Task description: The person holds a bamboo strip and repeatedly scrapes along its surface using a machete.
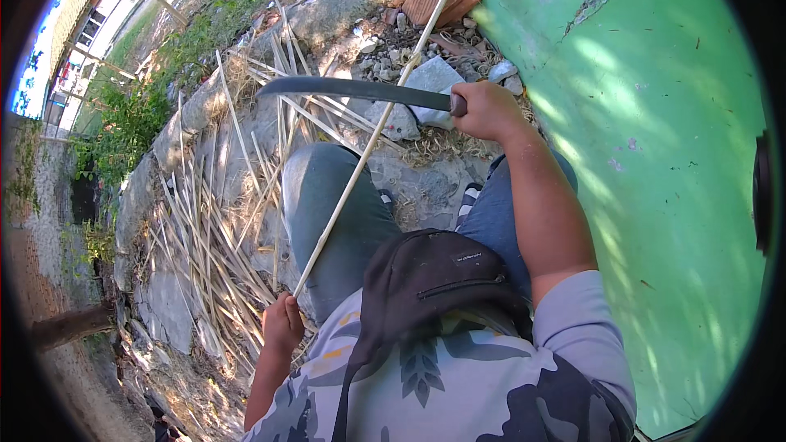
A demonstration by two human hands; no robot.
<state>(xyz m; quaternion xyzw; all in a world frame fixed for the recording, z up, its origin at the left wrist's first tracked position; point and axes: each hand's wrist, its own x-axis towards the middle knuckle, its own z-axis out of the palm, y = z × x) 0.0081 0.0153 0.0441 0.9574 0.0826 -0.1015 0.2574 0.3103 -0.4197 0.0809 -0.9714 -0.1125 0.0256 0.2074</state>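
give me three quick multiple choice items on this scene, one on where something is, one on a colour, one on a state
1. Where does the long blade lie relative to the pale stick?
A. flat on the ground beside it
B. across its upper part
C. below the left hand

2. What colour is the wall on the person's right?
A. green
B. blue
C. white

3. How is the stick held?
A. lying loose on the pile
B. gripped in both hands
C. gripped at its lower end by the left hand

Answers:
1 B, the blade held by the right hand crosses the stick near its far end.
2 A, the painted surface is plainly green with sun patches.
3 C, the left hand closes round the stick's near end while the right hand grips the blade's handle.
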